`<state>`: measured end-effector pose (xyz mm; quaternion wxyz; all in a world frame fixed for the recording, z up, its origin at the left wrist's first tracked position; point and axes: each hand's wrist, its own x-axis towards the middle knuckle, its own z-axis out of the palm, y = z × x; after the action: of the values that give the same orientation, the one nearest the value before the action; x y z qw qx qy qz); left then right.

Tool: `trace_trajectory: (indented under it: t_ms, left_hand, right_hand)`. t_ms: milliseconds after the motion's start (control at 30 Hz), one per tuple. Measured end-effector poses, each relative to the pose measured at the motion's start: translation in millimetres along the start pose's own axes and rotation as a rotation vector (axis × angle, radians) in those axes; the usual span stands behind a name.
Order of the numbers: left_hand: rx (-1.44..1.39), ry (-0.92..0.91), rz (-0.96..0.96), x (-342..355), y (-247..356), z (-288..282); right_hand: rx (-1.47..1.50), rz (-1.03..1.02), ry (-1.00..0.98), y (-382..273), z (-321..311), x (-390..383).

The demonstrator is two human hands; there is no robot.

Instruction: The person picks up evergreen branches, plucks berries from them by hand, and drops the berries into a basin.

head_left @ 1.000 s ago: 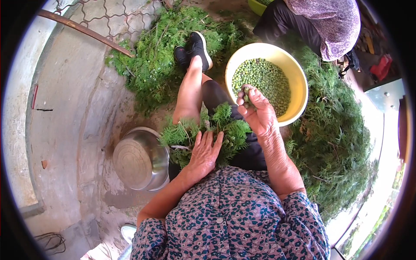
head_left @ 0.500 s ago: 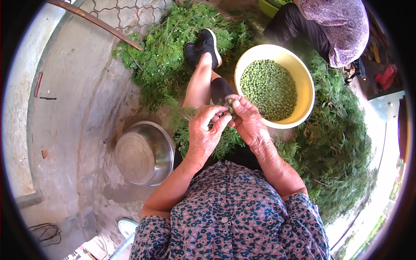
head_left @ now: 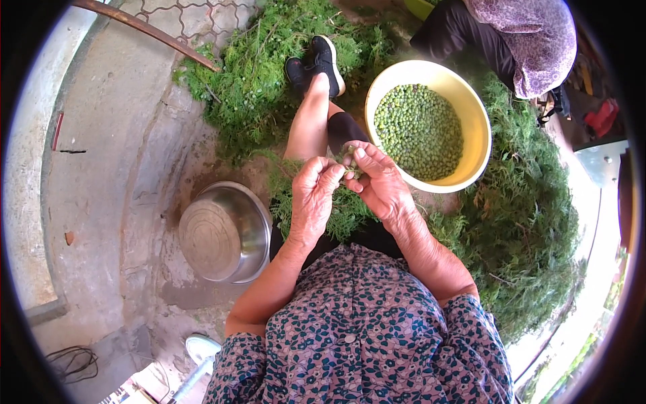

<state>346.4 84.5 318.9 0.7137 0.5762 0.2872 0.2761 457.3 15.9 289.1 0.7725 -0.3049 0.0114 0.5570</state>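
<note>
My left hand (head_left: 312, 202) is closed in a pinch, thumb against forefinger, on the end of a small green sprig (head_left: 348, 173). Close against it, my right hand (head_left: 383, 186) has its thumb and fingers curled round a few small round green cones (head_left: 349, 160), partly hidden by the fingers. Both hands meet above my lap, where leafy evergreen branches (head_left: 353, 214) lie. Just beyond my right hand stands a yellow basin (head_left: 479, 158), part filled with a mass of round green cones (head_left: 420, 131).
An upturned steel pot (head_left: 210, 232) rests on the concrete at my left. Cut evergreen branches are heaped ahead (head_left: 252, 74) and at my right (head_left: 525, 236). A person in a purple patterned top (head_left: 531, 34) sits at the far right. A wooden stick (head_left: 148, 34) lies at upper left.
My left thumb and forefinger have closed together from a wider spread. My right fingers have shifted slightly round the cones. The view has tilted a little, so the basin appears higher.
</note>
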Motion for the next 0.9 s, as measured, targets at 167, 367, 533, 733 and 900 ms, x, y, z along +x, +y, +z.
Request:
trace_trajectory:
  t_ms: [167,367,533,733,900]
  left_hand:
    - [-0.126,0.135,0.003,2,-12,-18]
    - [-0.028,0.614,0.148,9,0,-89]
    - [0.780,0.599,0.346,-2,4,-111]
    - [1.411,-0.163,0.511,3,9,-50]
    - [1.586,-0.599,0.240,19,-16,-39]
  right_hand:
    - [-0.112,-0.052,0.069,-8,-12,2]
    - [-0.063,-0.241,0.356,-76,-65,11]
    - [0.086,-0.475,0.462,-133,-123,14]
    - [-0.004,-0.565,0.770,-144,-145,7]
    - [-0.167,-0.414,0.556,-124,-161,-1]
